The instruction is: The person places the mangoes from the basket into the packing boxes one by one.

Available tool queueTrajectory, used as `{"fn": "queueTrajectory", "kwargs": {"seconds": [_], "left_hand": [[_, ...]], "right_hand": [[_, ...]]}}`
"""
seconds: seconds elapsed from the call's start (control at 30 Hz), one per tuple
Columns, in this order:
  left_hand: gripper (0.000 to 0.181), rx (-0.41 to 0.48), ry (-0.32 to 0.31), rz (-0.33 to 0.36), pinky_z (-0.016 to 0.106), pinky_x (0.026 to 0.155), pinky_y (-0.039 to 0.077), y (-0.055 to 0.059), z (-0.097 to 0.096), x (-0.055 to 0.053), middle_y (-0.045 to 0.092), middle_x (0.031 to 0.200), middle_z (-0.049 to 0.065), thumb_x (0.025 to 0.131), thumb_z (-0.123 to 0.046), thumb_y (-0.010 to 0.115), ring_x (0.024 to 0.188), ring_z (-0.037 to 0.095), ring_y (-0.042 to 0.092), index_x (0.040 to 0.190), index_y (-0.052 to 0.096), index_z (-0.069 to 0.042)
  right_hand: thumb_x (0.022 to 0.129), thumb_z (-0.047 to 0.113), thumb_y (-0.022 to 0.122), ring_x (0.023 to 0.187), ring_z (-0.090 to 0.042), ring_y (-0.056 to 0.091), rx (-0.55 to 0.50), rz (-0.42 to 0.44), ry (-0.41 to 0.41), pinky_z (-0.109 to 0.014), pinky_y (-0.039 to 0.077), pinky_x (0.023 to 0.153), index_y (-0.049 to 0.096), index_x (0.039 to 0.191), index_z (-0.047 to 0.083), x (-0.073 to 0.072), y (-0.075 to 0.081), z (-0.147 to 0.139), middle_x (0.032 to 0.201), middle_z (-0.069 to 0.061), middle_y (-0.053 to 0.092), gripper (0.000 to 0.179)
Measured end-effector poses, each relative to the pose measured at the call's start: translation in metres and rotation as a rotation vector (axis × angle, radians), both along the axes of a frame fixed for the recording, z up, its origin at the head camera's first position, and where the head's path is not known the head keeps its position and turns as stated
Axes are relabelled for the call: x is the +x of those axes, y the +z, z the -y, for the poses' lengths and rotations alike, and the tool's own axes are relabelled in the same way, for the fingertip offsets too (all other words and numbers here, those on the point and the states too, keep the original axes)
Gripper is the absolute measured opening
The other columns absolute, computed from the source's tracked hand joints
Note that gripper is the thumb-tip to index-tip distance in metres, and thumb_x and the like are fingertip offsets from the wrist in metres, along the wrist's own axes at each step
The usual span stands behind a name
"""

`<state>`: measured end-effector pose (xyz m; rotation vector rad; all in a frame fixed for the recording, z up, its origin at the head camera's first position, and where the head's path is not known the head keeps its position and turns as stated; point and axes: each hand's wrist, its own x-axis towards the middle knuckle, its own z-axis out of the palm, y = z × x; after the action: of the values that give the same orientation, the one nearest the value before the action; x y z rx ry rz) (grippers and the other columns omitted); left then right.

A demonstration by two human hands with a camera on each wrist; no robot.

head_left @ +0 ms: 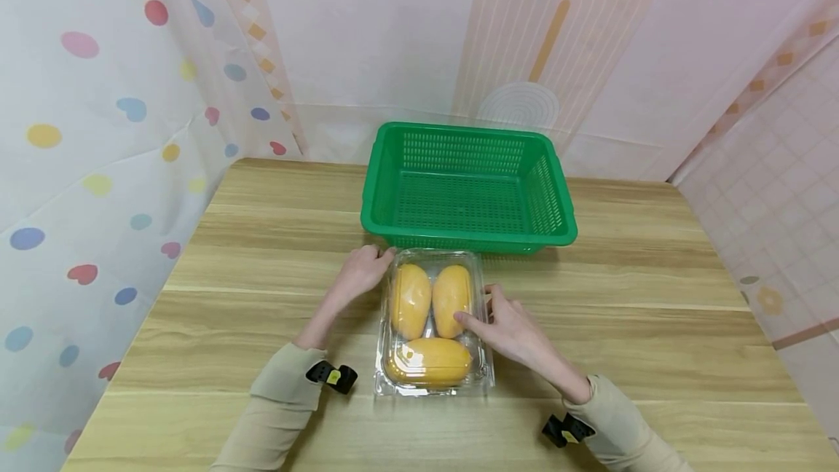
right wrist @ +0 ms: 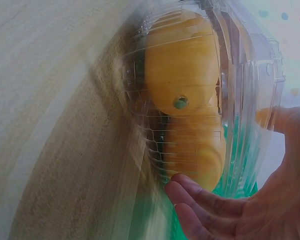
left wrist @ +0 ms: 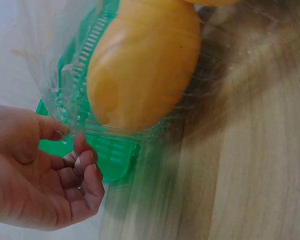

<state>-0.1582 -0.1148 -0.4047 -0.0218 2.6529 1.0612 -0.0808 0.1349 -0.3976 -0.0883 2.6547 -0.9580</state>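
Note:
A clear plastic clamshell box (head_left: 429, 253) stands on the table with three yellow mangoes (head_left: 429, 361) inside. Two mangoes lie side by side at the far end, and one lies crosswise at the near end. My left hand (head_left: 364, 270) is at the box's far left corner. In the left wrist view, that hand (left wrist: 45, 170) pinches the plastic edge between thumb and forefinger, its other fingers curled. My right hand (head_left: 511, 326) grips the right side, thumb over the lid. The right wrist view shows its fingers (right wrist: 205, 200) along the box's lower side.
Just behind the box is a green plastic basket (head_left: 459, 241) with perforated walls and nothing inside. Both stand on a wood-grain table (head_left: 262, 261). Patterned cloth (head_left: 367, 35) hangs at the back and sides.

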Motion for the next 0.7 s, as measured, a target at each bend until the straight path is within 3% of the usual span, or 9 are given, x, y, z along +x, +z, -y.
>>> {"fn": "queueTrajectory", "kwargs": {"seconds": [0.23,0.47,0.7], "left_hand": [[0.034,0.001,-0.059,0.01,0.024,0.049,0.033,0.0024,0.0022,-0.0025,0.039,0.061,-0.002,0.1,-0.029,0.037,0.053,0.012,0.036,0.07,0.043,-0.014],[0.032,0.062,-0.087,0.071,0.023,0.047,0.029,0.0063,0.0043,-0.0045,0.035,0.059,-0.003,0.1,-0.023,0.038,0.052,0.01,0.031,0.07,0.041,-0.013],[0.033,0.078,-0.144,0.069,0.022,0.045,0.026,0.0092,0.0068,-0.0069,0.035,0.058,-0.004,0.1,-0.019,0.038,0.049,0.008,0.029,0.069,0.046,-0.009]], "right_hand": [[0.083,0.054,0.062,0.064,-0.013,0.055,0.009,-0.002,0.003,-0.026,0.041,0.052,0.046,0.129,-0.001,-0.0003,-0.0005,-0.0001,0.092,-0.01,0.068,0.073],[0.084,0.054,0.062,0.066,-0.013,0.055,0.007,-0.004,0.009,-0.026,0.042,0.054,0.047,0.127,0.001,-0.0006,-0.0003,-0.0002,0.093,-0.01,0.068,0.071],[0.084,0.054,0.061,0.069,-0.013,0.057,0.017,-0.005,0.01,-0.026,0.043,0.055,0.048,0.127,0.001,-0.0006,-0.0001,-0.001,0.094,-0.01,0.069,0.07]]}}
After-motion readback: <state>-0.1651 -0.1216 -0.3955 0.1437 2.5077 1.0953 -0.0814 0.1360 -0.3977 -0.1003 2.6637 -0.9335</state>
